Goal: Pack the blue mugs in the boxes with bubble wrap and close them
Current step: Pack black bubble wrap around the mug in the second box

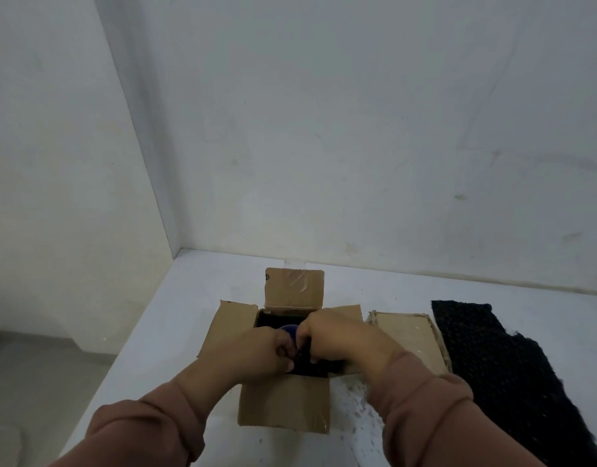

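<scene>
Blue mug (288,329) inside open box (283,407), both hands' fingers (283,352) curled on dark wrap (319,367) there.

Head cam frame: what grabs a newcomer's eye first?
Both hands, left hand and right hand, meet over the open cardboard box at centre, working dark wrap around a blue mug barely showing inside. To its right lies a second, closed box, then a sheet of black bubble wrap on the white table.
</scene>
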### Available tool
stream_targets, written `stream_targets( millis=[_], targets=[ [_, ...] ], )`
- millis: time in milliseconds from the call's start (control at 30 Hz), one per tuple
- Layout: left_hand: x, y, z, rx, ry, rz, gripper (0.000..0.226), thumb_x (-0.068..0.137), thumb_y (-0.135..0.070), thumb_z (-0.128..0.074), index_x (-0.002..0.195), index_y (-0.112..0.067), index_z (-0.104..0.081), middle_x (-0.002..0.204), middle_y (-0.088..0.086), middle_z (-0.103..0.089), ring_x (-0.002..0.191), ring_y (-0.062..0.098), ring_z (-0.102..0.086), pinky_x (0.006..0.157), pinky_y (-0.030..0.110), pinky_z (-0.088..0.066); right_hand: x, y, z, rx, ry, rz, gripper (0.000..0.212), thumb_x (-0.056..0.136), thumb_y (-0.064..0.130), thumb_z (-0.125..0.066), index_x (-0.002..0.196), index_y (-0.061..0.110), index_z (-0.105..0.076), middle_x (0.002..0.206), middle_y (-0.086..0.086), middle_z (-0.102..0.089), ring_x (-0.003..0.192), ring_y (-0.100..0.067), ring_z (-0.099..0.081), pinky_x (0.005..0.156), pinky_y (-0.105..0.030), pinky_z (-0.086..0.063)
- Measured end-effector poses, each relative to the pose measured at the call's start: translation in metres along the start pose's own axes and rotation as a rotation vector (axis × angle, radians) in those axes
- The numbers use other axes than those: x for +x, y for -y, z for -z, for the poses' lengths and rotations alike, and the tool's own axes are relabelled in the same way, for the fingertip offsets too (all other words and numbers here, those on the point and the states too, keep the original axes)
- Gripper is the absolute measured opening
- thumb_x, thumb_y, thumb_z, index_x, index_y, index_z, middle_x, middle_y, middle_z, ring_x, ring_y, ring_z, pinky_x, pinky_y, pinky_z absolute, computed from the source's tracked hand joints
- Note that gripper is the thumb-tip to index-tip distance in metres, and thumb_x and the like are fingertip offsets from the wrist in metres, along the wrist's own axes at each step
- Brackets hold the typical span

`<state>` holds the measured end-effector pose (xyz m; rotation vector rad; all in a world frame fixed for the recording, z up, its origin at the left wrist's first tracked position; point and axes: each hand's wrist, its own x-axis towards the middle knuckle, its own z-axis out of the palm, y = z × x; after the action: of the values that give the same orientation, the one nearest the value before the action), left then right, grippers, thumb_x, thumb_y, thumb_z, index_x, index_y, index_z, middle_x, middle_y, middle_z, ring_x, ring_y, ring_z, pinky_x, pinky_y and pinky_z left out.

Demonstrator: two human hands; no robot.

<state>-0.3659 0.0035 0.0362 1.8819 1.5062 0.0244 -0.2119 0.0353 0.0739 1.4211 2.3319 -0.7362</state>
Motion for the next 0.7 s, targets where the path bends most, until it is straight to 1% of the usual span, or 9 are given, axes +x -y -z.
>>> stream_targets(
  millis=[100,200,267,367,467,500,567,633,700],
  targets=[
    [0.000,-0.001,-0.004,0.147,-0.002,-0.028,0.025,0.093,-0.029,-0.051,0.113,-0.025,-0.064,0.111,-0.001,-0.066,0.102,0.015,-0.059,0.085,0.025,-0.045,0.005,0.001,-0.006,-0.062,0.021,0.021,0.034,0.084,0.006,-0.061,0.115,0.019,-0.064,0.120,-0.007,-0.060,0.104,-0.026,-0.056,0.075,-0.028,-0.044],
    [0.003,-0.001,-0.007,0.157,-0.004,-0.039,0.026,0.093,-0.033,-0.052,0.112,-0.020,-0.065,0.109,0.003,-0.067,0.098,0.015,-0.060,0.078,0.023,-0.042,0.008,0.000,-0.014,-0.087,-0.006,0.027,0.024,0.083,0.012,-0.062,0.106,0.022,-0.064,0.110,-0.006,-0.062,0.096,-0.026,-0.058,0.079,-0.036,-0.051],
    [0.004,-0.001,-0.008,0.129,-0.007,-0.048,0.029,0.090,-0.037,-0.054,0.111,-0.019,-0.063,0.106,0.002,-0.067,0.095,0.015,-0.060,0.076,0.023,-0.043,0.008,-0.003,-0.019,-0.131,-0.047,0.032,0.019,0.084,0.018,-0.060,0.103,0.021,-0.062,0.105,-0.006,-0.063,0.093,-0.026,-0.059,0.079,-0.039,-0.052],
    [0.006,0.000,-0.011,0.048,-0.028,-0.046,0.036,0.085,-0.049,-0.058,0.108,-0.022,-0.061,0.098,-0.002,-0.063,0.088,0.013,-0.058,0.071,0.022,-0.044,0.008,-0.005,-0.020,-0.126,-0.074,0.058,0.017,0.086,0.021,-0.056,0.102,0.017,-0.060,0.103,-0.008,-0.063,0.093,-0.026,-0.058,0.072,-0.034,-0.045],
    [0.008,-0.003,-0.016,0.071,-0.081,-0.057,0.036,0.082,-0.050,-0.062,0.107,-0.023,-0.060,0.091,-0.006,-0.057,0.081,0.010,-0.054,0.064,0.018,-0.038,0.012,-0.008,-0.017,-0.072,-0.057,0.052,0.008,0.082,0.024,-0.062,0.086,0.020,-0.056,0.092,-0.002,-0.059,0.084,-0.020,-0.054,0.064,-0.027,-0.038],
    [0.009,-0.005,-0.017,0.074,-0.096,-0.055,0.037,0.082,-0.050,-0.062,0.109,-0.024,-0.060,0.092,-0.006,-0.057,0.081,0.009,-0.053,0.067,0.018,-0.039,0.013,-0.009,-0.016,-0.053,-0.048,0.041,0.010,0.080,0.025,-0.064,0.083,0.023,-0.055,0.089,0.001,-0.057,0.082,-0.018,-0.052,0.061,-0.025,-0.036],
    [0.011,-0.008,-0.018,0.079,-0.100,-0.042,0.037,0.084,-0.047,-0.062,0.115,-0.026,-0.059,0.101,-0.004,-0.063,0.085,0.009,-0.055,0.074,0.020,-0.042,0.014,-0.011,-0.014,-0.027,-0.017,0.032,0.012,0.078,0.026,-0.067,0.082,0.024,-0.055,0.090,0.003,-0.056,0.083,-0.017,-0.051,0.064,-0.026,-0.038],
    [0.013,-0.010,-0.018,0.128,-0.087,-0.037,0.035,0.087,-0.040,-0.060,0.118,-0.024,-0.059,0.110,-0.002,-0.066,0.093,0.012,-0.059,0.080,0.022,-0.044,0.012,-0.012,-0.010,-0.023,0.044,0.034,0.013,0.080,0.023,-0.066,0.092,0.020,-0.060,0.093,0.002,-0.055,0.085,-0.018,-0.050,0.068,-0.030,-0.039],
    [0.015,-0.009,-0.015,0.198,-0.053,-0.041,0.034,0.089,-0.036,-0.059,0.121,-0.024,-0.060,0.114,-0.001,-0.066,0.100,0.015,-0.060,0.086,0.024,-0.045,0.011,-0.013,-0.008,-0.041,0.103,0.025,0.021,0.081,0.017,-0.064,0.102,0.017,-0.061,0.097,0.000,-0.055,0.087,-0.019,-0.051,0.072,-0.031,-0.043]
  ],
)
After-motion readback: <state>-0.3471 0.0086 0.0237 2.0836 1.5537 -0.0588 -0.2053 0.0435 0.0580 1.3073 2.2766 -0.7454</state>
